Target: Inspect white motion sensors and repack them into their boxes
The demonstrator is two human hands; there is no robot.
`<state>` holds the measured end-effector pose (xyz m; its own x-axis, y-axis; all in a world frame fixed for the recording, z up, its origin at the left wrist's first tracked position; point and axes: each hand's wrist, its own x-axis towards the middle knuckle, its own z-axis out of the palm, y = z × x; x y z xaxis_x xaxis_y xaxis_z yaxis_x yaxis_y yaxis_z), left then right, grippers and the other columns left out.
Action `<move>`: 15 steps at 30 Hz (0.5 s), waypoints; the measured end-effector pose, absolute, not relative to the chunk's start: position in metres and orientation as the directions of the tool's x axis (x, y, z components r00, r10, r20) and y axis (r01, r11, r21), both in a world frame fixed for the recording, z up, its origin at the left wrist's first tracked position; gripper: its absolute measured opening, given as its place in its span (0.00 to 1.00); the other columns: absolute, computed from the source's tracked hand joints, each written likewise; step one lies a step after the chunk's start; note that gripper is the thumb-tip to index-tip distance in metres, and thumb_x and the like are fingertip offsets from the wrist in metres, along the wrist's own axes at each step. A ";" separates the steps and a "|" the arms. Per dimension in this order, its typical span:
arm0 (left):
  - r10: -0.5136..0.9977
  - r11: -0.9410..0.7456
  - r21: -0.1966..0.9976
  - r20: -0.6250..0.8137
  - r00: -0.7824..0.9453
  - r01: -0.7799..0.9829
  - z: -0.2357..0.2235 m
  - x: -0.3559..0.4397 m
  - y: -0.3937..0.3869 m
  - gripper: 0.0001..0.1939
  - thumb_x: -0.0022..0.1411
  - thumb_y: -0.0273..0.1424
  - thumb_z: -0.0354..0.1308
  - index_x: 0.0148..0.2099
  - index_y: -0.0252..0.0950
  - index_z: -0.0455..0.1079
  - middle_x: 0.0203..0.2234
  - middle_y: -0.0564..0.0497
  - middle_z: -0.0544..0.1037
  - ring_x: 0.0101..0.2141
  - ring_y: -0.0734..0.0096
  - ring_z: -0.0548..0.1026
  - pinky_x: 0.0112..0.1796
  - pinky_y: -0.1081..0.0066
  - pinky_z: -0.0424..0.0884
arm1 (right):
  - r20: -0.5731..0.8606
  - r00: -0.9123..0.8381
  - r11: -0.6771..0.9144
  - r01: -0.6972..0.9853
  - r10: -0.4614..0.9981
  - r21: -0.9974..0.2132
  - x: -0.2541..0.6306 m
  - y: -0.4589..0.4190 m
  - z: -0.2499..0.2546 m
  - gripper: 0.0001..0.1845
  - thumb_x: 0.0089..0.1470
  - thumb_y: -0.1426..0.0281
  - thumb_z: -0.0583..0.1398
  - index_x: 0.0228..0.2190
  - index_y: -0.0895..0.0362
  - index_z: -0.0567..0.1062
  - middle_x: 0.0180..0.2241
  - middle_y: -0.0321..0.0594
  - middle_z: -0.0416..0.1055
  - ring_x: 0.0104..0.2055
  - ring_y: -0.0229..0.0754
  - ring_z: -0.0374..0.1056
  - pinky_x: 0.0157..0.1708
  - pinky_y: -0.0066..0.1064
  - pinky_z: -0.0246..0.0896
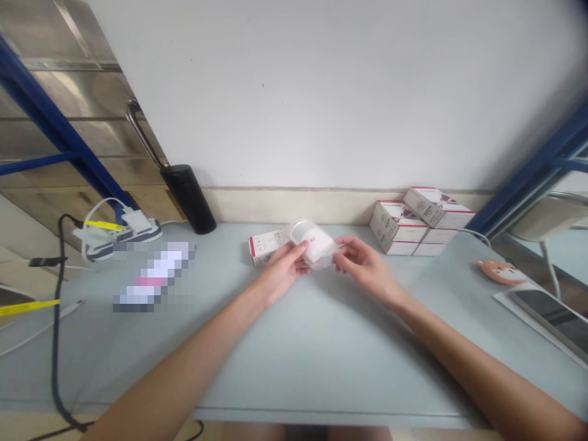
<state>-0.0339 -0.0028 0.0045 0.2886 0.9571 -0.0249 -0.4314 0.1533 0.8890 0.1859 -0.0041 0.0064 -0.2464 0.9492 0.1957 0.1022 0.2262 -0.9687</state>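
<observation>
My left hand [285,267] wraps a rounded, smooth white piece [315,245] inside a clear, filmy bag [329,257], thumb pressed on top. My right hand [364,264], fingers half curled, meets the bag's edge; I cannot tell whether it pinches the film. Just beyond my left hand, a slim rectangular carton [260,246] lies on the flat grey-blue surface [303,361]; past my right hand, boxy cartons [404,229] stand stacked.

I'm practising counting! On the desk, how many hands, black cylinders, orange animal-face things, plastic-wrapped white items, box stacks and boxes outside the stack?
Hands (left hand, right hand): 2
Black cylinder: 1
Orange animal-face thing: 1
Plastic-wrapped white item: 1
Box stack: 1
Separate box: 1
Total: 7
</observation>
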 end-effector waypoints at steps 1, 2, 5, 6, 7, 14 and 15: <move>0.961 0.144 0.898 -0.027 0.275 -0.415 0.004 -0.034 -0.003 0.18 0.65 0.42 0.69 0.51 0.39 0.76 0.44 0.47 0.81 0.39 0.69 0.77 0.39 0.70 0.69 | 0.198 -0.224 0.227 0.107 0.954 -0.968 0.186 -0.004 0.007 0.20 0.59 0.56 0.65 0.47 0.54 0.72 0.30 0.34 0.73 0.32 0.41 0.69 0.36 0.35 0.64; 0.965 0.133 0.907 -0.026 0.262 -0.399 0.004 -0.035 -0.003 0.18 0.65 0.43 0.69 0.52 0.39 0.76 0.45 0.47 0.81 0.39 0.69 0.77 0.39 0.70 0.68 | 0.204 -0.197 0.229 0.114 0.959 -0.967 0.186 -0.004 0.008 0.18 0.58 0.57 0.65 0.46 0.54 0.72 0.30 0.33 0.71 0.32 0.40 0.68 0.36 0.35 0.63; 0.969 0.097 0.927 -0.005 0.246 -0.363 0.006 -0.035 -0.004 0.21 0.66 0.42 0.68 0.56 0.40 0.74 0.49 0.46 0.81 0.42 0.68 0.78 0.40 0.70 0.69 | 0.219 -0.124 0.233 0.121 0.968 -0.965 0.185 -0.005 0.012 0.18 0.58 0.58 0.64 0.45 0.53 0.72 0.28 0.32 0.69 0.30 0.40 0.66 0.33 0.34 0.61; 0.969 0.088 0.930 0.003 0.247 -0.356 0.007 -0.035 -0.004 0.22 0.66 0.42 0.68 0.58 0.41 0.74 0.51 0.46 0.81 0.43 0.67 0.78 0.40 0.70 0.69 | 0.207 -0.124 0.222 0.124 0.971 -0.967 0.184 -0.006 0.012 0.19 0.58 0.57 0.64 0.47 0.53 0.71 0.28 0.32 0.69 0.30 0.40 0.66 0.33 0.34 0.61; 0.969 0.081 0.932 0.010 0.247 -0.352 0.007 -0.034 -0.005 0.22 0.66 0.42 0.68 0.58 0.41 0.73 0.51 0.45 0.80 0.44 0.66 0.78 0.41 0.69 0.69 | 0.184 -0.136 0.201 0.129 0.973 -0.971 0.182 -0.007 0.012 0.21 0.59 0.55 0.63 0.48 0.53 0.70 0.28 0.32 0.70 0.30 0.41 0.67 0.32 0.34 0.61; 0.972 0.054 0.948 0.022 0.233 -0.315 0.002 -0.031 -0.005 0.24 0.65 0.43 0.69 0.59 0.42 0.71 0.50 0.46 0.80 0.45 0.65 0.79 0.41 0.68 0.69 | 0.056 -0.337 0.115 0.157 0.940 -0.981 0.171 -0.016 0.001 0.20 0.61 0.51 0.63 0.40 0.53 0.68 0.30 0.35 0.73 0.31 0.40 0.68 0.33 0.35 0.63; 0.973 0.054 0.947 0.020 0.228 -0.316 0.001 -0.031 -0.005 0.24 0.65 0.43 0.68 0.59 0.42 0.71 0.50 0.46 0.80 0.45 0.65 0.78 0.41 0.69 0.70 | 0.083 -0.333 0.145 0.167 0.939 -0.975 0.171 -0.017 0.000 0.19 0.61 0.51 0.62 0.39 0.53 0.68 0.30 0.35 0.72 0.31 0.40 0.67 0.33 0.34 0.63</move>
<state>-0.0313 -0.0047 0.0011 0.2282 0.9734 0.0203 -0.3162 0.0544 0.9471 0.1709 -0.0167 0.0002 -0.3326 0.9394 0.0825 0.1671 0.1449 -0.9752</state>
